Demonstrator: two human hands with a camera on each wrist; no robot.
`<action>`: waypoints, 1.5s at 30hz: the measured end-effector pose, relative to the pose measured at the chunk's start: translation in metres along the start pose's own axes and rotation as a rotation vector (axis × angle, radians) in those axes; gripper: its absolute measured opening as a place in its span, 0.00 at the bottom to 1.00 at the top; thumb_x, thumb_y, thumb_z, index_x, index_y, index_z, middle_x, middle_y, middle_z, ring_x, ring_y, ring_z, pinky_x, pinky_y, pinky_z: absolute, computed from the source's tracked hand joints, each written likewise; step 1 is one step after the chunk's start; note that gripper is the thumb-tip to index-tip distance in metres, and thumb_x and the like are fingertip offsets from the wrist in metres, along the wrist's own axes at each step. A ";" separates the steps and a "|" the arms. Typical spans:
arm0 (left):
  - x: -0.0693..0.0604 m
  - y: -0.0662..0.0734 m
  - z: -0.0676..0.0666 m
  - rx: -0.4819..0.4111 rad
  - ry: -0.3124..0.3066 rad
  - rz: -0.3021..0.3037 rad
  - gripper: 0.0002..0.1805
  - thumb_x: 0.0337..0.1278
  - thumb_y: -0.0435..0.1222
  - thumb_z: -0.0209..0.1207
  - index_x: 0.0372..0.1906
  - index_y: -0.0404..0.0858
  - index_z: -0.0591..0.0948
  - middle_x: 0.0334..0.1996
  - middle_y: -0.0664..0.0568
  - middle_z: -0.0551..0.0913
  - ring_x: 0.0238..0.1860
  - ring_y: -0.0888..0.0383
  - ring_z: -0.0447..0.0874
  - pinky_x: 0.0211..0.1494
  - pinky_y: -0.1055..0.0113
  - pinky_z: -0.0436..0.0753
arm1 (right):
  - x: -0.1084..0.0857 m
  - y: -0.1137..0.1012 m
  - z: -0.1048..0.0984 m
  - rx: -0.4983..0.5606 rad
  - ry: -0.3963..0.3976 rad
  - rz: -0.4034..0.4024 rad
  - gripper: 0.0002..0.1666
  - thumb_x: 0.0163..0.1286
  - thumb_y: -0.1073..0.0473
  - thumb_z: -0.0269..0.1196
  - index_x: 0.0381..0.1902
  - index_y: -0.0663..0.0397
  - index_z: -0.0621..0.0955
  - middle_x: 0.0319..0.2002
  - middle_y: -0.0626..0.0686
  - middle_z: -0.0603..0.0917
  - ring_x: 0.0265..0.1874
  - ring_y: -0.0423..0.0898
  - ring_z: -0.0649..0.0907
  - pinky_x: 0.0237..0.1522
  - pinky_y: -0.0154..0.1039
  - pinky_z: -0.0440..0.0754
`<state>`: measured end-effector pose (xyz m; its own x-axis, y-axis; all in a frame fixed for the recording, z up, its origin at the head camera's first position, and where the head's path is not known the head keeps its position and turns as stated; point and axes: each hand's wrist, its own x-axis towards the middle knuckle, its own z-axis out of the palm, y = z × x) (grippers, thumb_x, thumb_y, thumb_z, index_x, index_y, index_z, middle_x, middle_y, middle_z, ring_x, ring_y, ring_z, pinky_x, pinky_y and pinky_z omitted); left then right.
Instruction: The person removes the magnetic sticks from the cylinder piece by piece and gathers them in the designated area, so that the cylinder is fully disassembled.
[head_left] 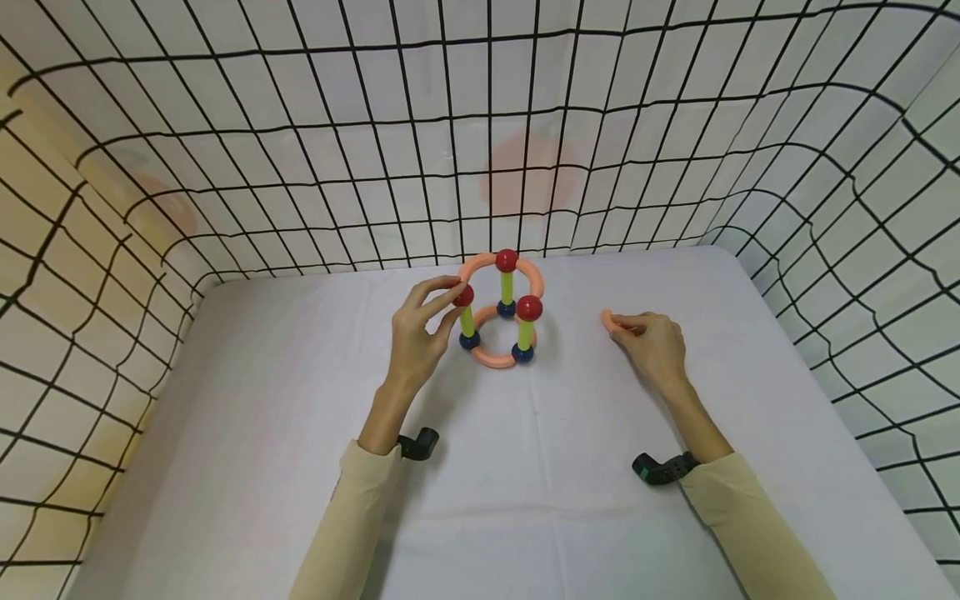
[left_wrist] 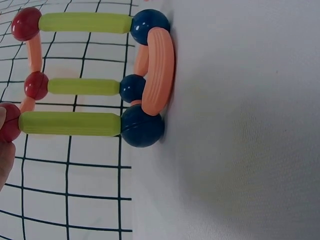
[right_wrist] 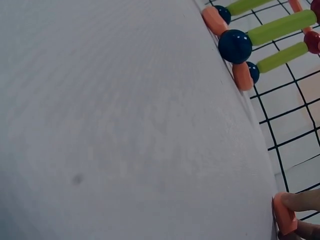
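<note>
The left hand [head_left: 418, 337] pinches, between thumb and fingertips, a glossy red ball [head_left: 465, 295] on top of an upright yellow-green ridged rod [head_left: 467, 322], perhaps so that the light frame [head_left: 507, 288] of plastic-looking parts does not tip. Below these fingers, a dark blue ball [head_left: 469, 340] carries the rod on the white cloth-covered table [head_left: 270, 417]; curved orange bars [head_left: 492, 360] join the lower balls, probably giving a steady foot. To the right of the fingers stands another red ball [head_left: 529, 308]; between it and the pinched one, the upper ring is without a bar. Well apart, the right hand [head_left: 652, 350] pinches a loose orange curved piece [head_left: 607, 320] at the fingertips, leaving its far end free.
</note>
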<state>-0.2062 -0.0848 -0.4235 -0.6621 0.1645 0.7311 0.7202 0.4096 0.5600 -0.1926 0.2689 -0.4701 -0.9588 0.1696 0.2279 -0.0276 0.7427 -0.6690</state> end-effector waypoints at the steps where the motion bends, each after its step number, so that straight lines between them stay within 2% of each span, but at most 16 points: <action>1: 0.000 0.000 0.000 -0.002 0.001 -0.002 0.17 0.61 0.23 0.67 0.55 0.31 0.87 0.55 0.38 0.85 0.58 0.43 0.84 0.63 0.52 0.84 | 0.000 0.000 0.000 -0.003 -0.001 0.008 0.16 0.70 0.55 0.71 0.48 0.61 0.90 0.44 0.67 0.90 0.40 0.63 0.89 0.33 0.39 0.78; 11: 0.000 -0.002 0.001 0.009 0.004 -0.008 0.17 0.61 0.23 0.67 0.55 0.31 0.87 0.56 0.38 0.85 0.58 0.43 0.84 0.63 0.52 0.84 | 0.002 -0.004 0.001 -0.035 -0.016 0.055 0.23 0.72 0.46 0.68 0.51 0.60 0.89 0.41 0.64 0.92 0.37 0.61 0.90 0.29 0.38 0.77; 21: 0.001 -0.001 0.001 0.000 0.002 -0.018 0.19 0.59 0.23 0.68 0.56 0.32 0.87 0.57 0.38 0.84 0.59 0.43 0.83 0.64 0.50 0.84 | 0.003 -0.007 0.000 -0.019 -0.038 0.096 0.23 0.73 0.46 0.67 0.54 0.58 0.88 0.46 0.64 0.91 0.44 0.61 0.88 0.37 0.44 0.79; 27: -0.001 -0.002 -0.001 -0.009 -0.002 -0.033 0.21 0.58 0.24 0.70 0.58 0.32 0.86 0.57 0.39 0.84 0.60 0.43 0.82 0.67 0.51 0.83 | 0.003 -0.020 0.002 0.015 0.020 -0.004 0.21 0.71 0.53 0.67 0.56 0.60 0.87 0.50 0.69 0.88 0.50 0.65 0.83 0.51 0.59 0.75; 30: -0.001 -0.002 -0.002 -0.010 -0.003 -0.035 0.22 0.57 0.25 0.71 0.59 0.32 0.86 0.58 0.39 0.84 0.61 0.43 0.82 0.67 0.51 0.82 | 0.001 -0.031 0.004 0.070 0.027 -0.049 0.21 0.69 0.57 0.68 0.57 0.60 0.86 0.50 0.69 0.87 0.51 0.65 0.83 0.57 0.62 0.74; 33: -0.001 -0.002 -0.004 -0.023 0.001 -0.039 0.24 0.55 0.26 0.72 0.59 0.32 0.85 0.59 0.38 0.84 0.62 0.43 0.82 0.68 0.51 0.82 | -0.003 -0.043 0.007 0.140 -0.033 -0.061 0.23 0.69 0.59 0.70 0.61 0.59 0.85 0.52 0.67 0.87 0.52 0.63 0.84 0.60 0.61 0.78; 37: -0.002 -0.004 -0.007 -0.041 0.001 -0.073 0.27 0.53 0.26 0.74 0.61 0.32 0.84 0.60 0.40 0.84 0.63 0.44 0.82 0.69 0.52 0.81 | -0.009 -0.056 0.015 0.192 -0.153 -0.062 0.27 0.70 0.57 0.71 0.64 0.56 0.83 0.54 0.64 0.87 0.54 0.60 0.85 0.60 0.58 0.81; 41: -0.007 -0.010 -0.011 -0.066 -0.020 -0.144 0.29 0.52 0.26 0.74 0.63 0.34 0.83 0.61 0.42 0.84 0.65 0.47 0.81 0.68 0.57 0.83 | -0.013 -0.063 0.025 0.230 -0.260 -0.072 0.29 0.69 0.57 0.71 0.66 0.56 0.81 0.54 0.64 0.88 0.53 0.58 0.87 0.59 0.56 0.84; 45: -0.013 -0.017 -0.014 -0.128 -0.061 -0.261 0.30 0.52 0.23 0.73 0.64 0.32 0.82 0.61 0.40 0.83 0.66 0.46 0.81 0.68 0.57 0.83 | -0.016 -0.065 0.035 0.276 -0.340 -0.084 0.29 0.69 0.60 0.71 0.67 0.58 0.81 0.54 0.65 0.88 0.51 0.59 0.88 0.57 0.56 0.86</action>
<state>-0.2068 -0.1059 -0.4370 -0.8370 0.1238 0.5331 0.5414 0.3296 0.7735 -0.1857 0.1956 -0.4550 -0.9872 -0.1409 0.0743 -0.1392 0.5361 -0.8326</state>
